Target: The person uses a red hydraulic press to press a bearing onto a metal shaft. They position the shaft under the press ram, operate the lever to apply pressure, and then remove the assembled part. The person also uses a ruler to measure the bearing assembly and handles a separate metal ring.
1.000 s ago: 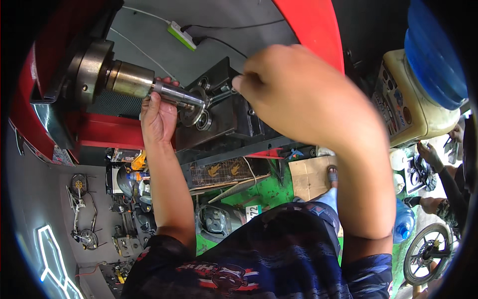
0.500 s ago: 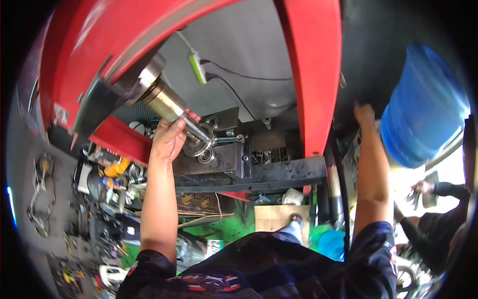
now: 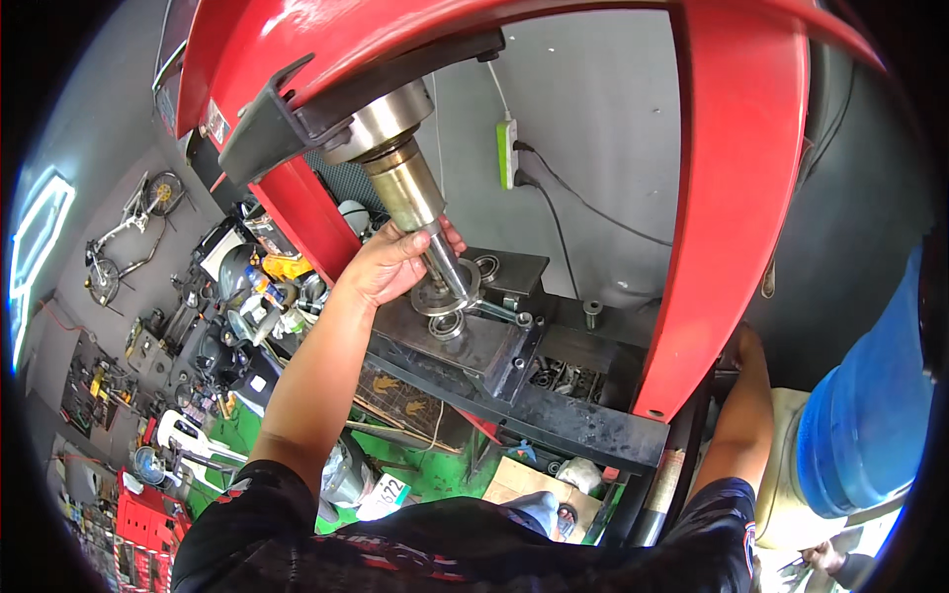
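My left hand [image 3: 390,259] is wrapped round a steel shaft [image 3: 445,265] under the cylindrical ram [image 3: 400,183] of a red press. The shaft's lower end meets a round metal crank wheel [image 3: 430,304] with a connecting rod [image 3: 494,308], resting over a dark steel plate [image 3: 479,361]. A bearing [image 3: 447,326] shows below the wheel and another [image 3: 486,267] behind it. My right hand [image 3: 745,346] reaches beside the press's right column at its far right; its fingers are partly hidden, and what they hold cannot be made out.
The red frame [image 3: 727,198] arches overhead. A green-white power strip [image 3: 507,153] hangs on the grey wall. A blue water jug [image 3: 860,435] stands over a cream container [image 3: 781,504] at right. A co-worker's hand [image 3: 822,555] shows low right. Cluttered parts and a white chair [image 3: 183,435] lie left.
My right hand has moved from above the plate out to the press's right side. My left hand still grips the shaft. The view has swung, bringing more of the red frame into sight.
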Tool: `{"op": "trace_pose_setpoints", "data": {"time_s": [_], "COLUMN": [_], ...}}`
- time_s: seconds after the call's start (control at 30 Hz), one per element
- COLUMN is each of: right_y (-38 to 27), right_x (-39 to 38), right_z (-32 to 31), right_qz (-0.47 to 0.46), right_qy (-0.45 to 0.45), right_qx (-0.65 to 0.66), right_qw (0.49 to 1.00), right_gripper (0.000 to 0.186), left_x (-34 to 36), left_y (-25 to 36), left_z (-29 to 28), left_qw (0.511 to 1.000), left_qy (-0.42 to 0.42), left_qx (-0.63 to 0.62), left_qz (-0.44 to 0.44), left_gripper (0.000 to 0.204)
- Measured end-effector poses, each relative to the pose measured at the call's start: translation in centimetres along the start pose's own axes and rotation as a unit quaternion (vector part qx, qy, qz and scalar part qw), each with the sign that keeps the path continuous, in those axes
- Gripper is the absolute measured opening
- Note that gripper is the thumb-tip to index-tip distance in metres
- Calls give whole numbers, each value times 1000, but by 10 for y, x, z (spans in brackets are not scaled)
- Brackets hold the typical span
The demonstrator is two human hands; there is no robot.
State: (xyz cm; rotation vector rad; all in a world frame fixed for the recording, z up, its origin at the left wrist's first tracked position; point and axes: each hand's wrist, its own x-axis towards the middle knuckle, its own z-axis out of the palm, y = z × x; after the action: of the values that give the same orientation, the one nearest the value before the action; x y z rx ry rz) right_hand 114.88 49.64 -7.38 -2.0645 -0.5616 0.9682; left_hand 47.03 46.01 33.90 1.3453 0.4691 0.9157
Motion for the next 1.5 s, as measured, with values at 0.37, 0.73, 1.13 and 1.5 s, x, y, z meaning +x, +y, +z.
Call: {"op": "trace_pose_setpoints", "data": {"time_s": [0.37,0.73,1.13,1.5], "right_y": [36,24,53,-21], "right_x": [61,-14,-32,-165], "right_z": [50,37,61,-18], "right_qz": [-91,-197,-221,-217], "right_qy": [-47,-43,79,265], "right_qx": [-113,-329,-164,-93], "right_qw": [988,923,958,935], "right_gripper": [53,29,43,42], "left_x": [13,3,-5,-6], "left_y": [-7,0,0,2], "left_z": [0,1,-2,-1], "left_qw": [999,999,999,999], "left_qy": [-13,8,28,20], "left_qx": [35,31,37,31], "left_qz": [24,20,6,2], "left_gripper": [49,50,50,45]}}
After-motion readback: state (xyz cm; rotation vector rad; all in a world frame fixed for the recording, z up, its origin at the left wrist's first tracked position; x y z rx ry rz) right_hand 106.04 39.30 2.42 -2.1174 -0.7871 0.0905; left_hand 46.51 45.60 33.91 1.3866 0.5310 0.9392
